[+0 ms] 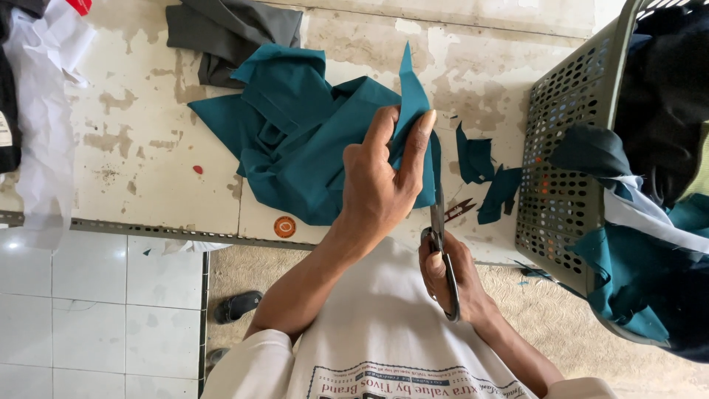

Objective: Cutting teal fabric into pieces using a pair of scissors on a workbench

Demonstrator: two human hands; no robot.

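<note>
Two hands work on one piece of teal cloth (310, 140). The cloth lies in a rumpled heap on the worn white surface (133, 133), and one edge is lifted up. The left hand (380, 181) pinches that raised edge between thumb and fingers, so a thin strip points up and away from the person. The right hand (447, 277) is closed around the handles of the scissors (441, 244). The blades point away from the body and run along the strip, right at its lower edge. To cut well, keep the cloth pulled tight and the blades lined up with the edge. Small teal scraps (484, 174) lie just beside the cloth. A grey basket (569, 140) full of more cloth stands near on the right. Dark grey cloth (225, 33) lies at the far side.
</note>
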